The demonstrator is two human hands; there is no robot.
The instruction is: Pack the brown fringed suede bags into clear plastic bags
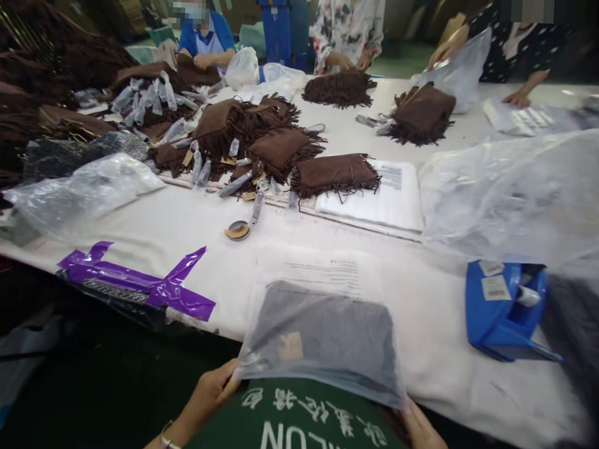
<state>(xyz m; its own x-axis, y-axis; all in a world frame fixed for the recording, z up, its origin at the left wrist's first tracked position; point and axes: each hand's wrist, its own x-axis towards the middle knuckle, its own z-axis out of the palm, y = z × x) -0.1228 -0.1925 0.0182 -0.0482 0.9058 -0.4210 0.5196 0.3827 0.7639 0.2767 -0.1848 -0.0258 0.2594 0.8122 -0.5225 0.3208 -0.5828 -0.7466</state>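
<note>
A clear plastic bag (319,331) with a dark grey folded item inside lies over the near edge of the white table (425,303). My left hand (215,389) pinches the bag's near left corner. My right hand (422,435) grips the near right corner, its fingers partly under the plastic. Printed text shows on the bag's far part. A tan tag shows through the plastic on the grey item.
A blue tape dispenser (504,309) sits right of the bag. Purple tape strips (138,283) stick at the left table edge. Brown fringed pieces (334,174) and a stack of white bags (380,198) lie farther out. Loose plastic (519,188) piles at right. Three people stand at the far side.
</note>
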